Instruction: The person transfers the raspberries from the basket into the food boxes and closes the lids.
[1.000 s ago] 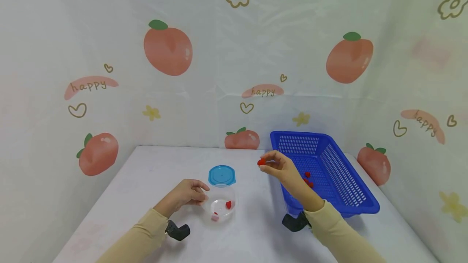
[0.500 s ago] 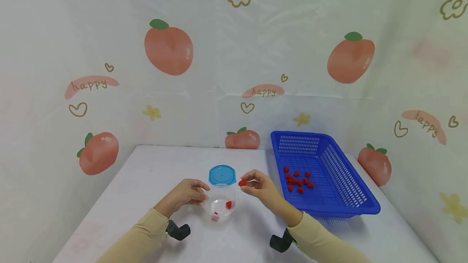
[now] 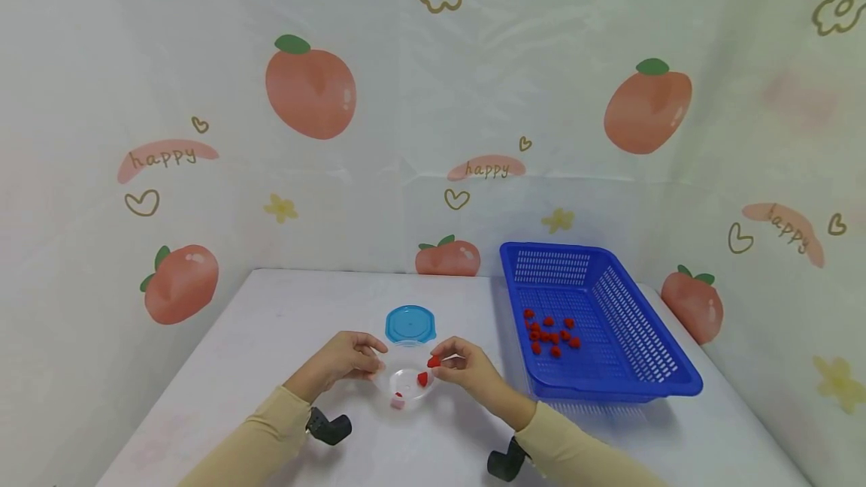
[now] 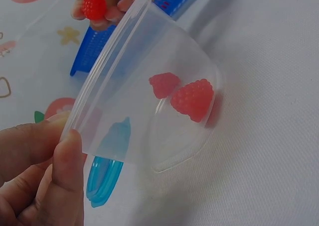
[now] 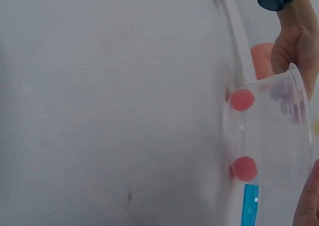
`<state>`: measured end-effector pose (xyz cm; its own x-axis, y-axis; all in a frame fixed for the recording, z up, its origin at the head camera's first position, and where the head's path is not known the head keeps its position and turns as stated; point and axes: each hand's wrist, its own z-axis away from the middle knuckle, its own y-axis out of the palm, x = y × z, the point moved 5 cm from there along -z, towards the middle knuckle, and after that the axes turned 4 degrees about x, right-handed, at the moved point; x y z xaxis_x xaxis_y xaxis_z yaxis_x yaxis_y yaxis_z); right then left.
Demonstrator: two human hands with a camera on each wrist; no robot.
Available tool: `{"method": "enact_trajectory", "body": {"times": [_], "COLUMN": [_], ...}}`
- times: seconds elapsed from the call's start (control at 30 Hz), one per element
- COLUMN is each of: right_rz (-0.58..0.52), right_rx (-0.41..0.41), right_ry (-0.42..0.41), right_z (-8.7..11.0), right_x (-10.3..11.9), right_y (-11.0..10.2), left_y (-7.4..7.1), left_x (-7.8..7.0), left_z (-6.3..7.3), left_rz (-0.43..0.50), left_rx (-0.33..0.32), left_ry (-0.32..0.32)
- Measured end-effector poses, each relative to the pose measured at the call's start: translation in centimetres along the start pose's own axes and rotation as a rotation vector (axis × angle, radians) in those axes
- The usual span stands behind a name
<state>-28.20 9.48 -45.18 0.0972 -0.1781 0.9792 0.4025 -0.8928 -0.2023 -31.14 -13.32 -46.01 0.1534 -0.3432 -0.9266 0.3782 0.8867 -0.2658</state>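
A clear plastic tub stands on the white table with two red raspberries at its bottom. My left hand pinches the tub's rim between thumb and fingers, plainly seen in the left wrist view. At the opposite rim, my right hand holds a raspberry between its fingertips, high at the tub's edge. Only part of the right hand shows in the right wrist view, where the held raspberry is out of sight. Behind the tub lies a blue lid.
To the right stands a blue slotted basket with several raspberries grouped on its left side. A white curtain printed with fruit closes off the back of the table.
My right hand has carried the raspberry from beside the basket leftward and down to the tub's right rim. The left hand and tub have stayed in place.
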Motion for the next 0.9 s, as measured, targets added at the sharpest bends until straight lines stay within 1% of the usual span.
{"method": "enact_trajectory", "body": {"times": [0.23, 0.47, 0.7, 0.9], "right_rz": [0.023, 0.057, 0.070, 0.090], "right_rx": [-0.007, 0.006, 0.031, 0.040], "right_ry": [0.011, 0.018, 0.003, 0.016], "right_z": [-0.26, -0.54, -0.63, -0.68], "right_x": [-0.13, -0.27, -0.10, -0.23], "right_y": [0.14, 0.17, 0.33, 0.41], "left_y": [-0.02, -0.01, 0.05, 0.05], "left_x": [-0.18, -0.24, -0.26, -0.25], "left_z": [0.04, 0.09, 0.05, 0.06], "left_rz": [0.000, 0.007, 0.003, 0.004], "left_rx": [0.005, 0.008, 0.009, 0.012], "left_ry": [0.003, -0.001, -0.001, 0.003]}}
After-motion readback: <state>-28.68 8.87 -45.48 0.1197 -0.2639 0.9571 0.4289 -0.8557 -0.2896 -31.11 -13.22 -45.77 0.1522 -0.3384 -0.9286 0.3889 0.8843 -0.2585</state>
